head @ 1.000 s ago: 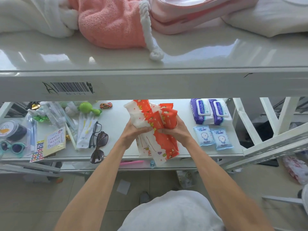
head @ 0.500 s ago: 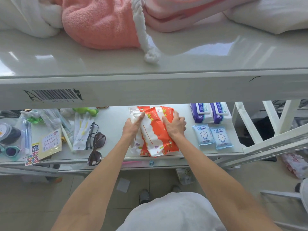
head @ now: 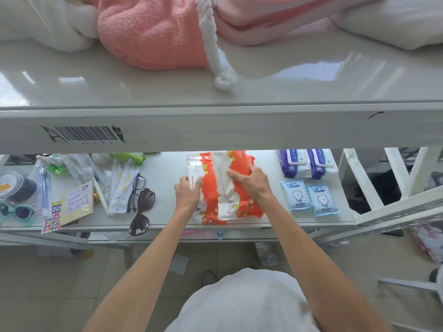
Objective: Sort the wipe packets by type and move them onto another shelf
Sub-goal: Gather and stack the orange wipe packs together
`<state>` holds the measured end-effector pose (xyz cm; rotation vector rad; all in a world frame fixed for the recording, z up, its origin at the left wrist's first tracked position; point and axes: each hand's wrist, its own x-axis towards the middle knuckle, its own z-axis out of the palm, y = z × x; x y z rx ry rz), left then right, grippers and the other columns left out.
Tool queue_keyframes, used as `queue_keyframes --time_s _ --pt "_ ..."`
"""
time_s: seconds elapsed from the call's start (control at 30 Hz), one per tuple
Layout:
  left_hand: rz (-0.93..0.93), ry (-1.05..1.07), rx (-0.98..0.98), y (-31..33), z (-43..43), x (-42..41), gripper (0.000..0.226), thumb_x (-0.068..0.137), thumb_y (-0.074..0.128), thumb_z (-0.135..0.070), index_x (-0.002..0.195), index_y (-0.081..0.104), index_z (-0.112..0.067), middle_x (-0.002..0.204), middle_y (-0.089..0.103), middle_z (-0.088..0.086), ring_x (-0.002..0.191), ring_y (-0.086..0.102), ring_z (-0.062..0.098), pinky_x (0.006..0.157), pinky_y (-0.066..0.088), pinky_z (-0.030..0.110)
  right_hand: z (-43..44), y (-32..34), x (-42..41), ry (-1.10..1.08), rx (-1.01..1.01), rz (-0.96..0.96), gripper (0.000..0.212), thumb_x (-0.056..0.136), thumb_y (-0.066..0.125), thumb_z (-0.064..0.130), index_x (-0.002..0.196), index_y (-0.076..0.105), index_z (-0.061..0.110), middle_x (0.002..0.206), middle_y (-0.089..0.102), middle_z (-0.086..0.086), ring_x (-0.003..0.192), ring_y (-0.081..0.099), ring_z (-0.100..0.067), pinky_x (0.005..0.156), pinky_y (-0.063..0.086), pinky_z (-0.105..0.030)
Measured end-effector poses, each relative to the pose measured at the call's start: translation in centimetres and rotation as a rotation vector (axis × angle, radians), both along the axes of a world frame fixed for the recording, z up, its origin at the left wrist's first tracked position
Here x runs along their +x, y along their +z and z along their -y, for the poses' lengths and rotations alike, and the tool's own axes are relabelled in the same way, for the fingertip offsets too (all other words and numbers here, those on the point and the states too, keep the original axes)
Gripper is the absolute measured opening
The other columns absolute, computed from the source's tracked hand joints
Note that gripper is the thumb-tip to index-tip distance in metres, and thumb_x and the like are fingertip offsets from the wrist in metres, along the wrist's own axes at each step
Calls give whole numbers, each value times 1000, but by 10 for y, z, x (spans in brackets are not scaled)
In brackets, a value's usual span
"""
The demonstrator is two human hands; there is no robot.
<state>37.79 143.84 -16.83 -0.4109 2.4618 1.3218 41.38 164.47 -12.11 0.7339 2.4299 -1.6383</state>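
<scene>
the upper shelf [head: 287, 75] is seen as smooth and glossy, with bright reflections on it. a pink fleece cloth [head: 148, 37] looks nubbly and matt, beside a twisted white cord [head: 213, 51]. the orange and white wipe packets [head: 223, 188] are wrapped in shiny, crinkled plastic film. the small blue packets [head: 309, 197] are glossy plastic too. the sunglasses [head: 141, 212] show dark, polished lenses.

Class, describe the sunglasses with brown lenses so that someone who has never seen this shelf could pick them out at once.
Look at the lower shelf, under the shelf edge with the barcode label, left of the person's left hand. The brown-lensed sunglasses hang over the front edge. Unlike the clear black-framed glasses touching them, their lenses are dark.
</scene>
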Motion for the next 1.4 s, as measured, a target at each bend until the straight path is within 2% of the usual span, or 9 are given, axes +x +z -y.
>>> queue_keyframes --time_s 0.1,0.3,0.5,0.77,0.9,1.0,1.07,1.13,1.4 --pt "-53 -5 -52 -8 3 10 55 98 56 -55 130 47 -12 124 44 11 112 56 31 70 64 44 -34 -5 12 -196 -319 -46 36 82 82 43 103 71 16 85 71 -5 66 69 -20 64 58 -33" --pt "12 133 38 -1 -2 -34 55 97 58 -50 132 48 -7 132 42 12 107 58 31 87 60 53 -47 -24 19 -299 -500 27 42 82 82 39 110 72 10 109 75 -22 93 75 -40 88 61 -53" --pt "53 -72 29 -4 -9 -43 56 98 53 -53 135 54 -10 130 54 14 111 61 34 42 55 25 -30 -25 13 -325 -514 39 36 78 85 40 98 73 14 87 73 -10 82 69 -33 89 58 -54" --pt "65 -113 98 10 -15 -28 35 105 50 -38 127 61 -12 106 64 6 99 64 29 52 56 31 -22 -25 6 -361 -348 16 55 59 89 56 99 72 21 96 78 -7 89 76 -32 83 63 -50" --pt "50 -163 66 15 -10 -31 37 105 51 -37 129 63 -11 110 67 9 97 65 27 46 54 24 -23 -19 2 -401 -338 -14 45 71 92 35 102 72 9 98 77 -14 78 73 -25 76 64 -41" --pt "-19 -226 28 17 -9 -24 55 97 59 -47 141 53 -16 129 59 13 121 59 33 70 65 44 -25 -16 -1 -419 -348 -22 43 77 89 26 109 70 4 101 75 -15 79 71 -25 72 63 -37" --pt "-31 -293 -14 18 -10 -14 89 88 67 -57 159 28 -20 157 41 9 146 39 29 109 47 53 -27 -14 0 -377 -337 -6 42 78 89 27 109 70 6 102 76 -14 81 73 -26 77 63 -40" --pt "-26 -302 25 19 -10 -3 103 89 72 -51 164 10 -18 167 26 4 153 26 23 122 29 45 -33 -11 1 -286 -330 35 39 79 87 25 109 70 7 103 77 -14 87 76 -31 81 64 -44" --pt "34 -247 208 19 -2 -4 87 97 70 -26 163 14 -26 155 34 -14 134 46 15 80 56 24 -32 7 0 -184 12 -107 52 83 72 62 98 71 12 89 76 -3 78 74 -20 75 62 -31"
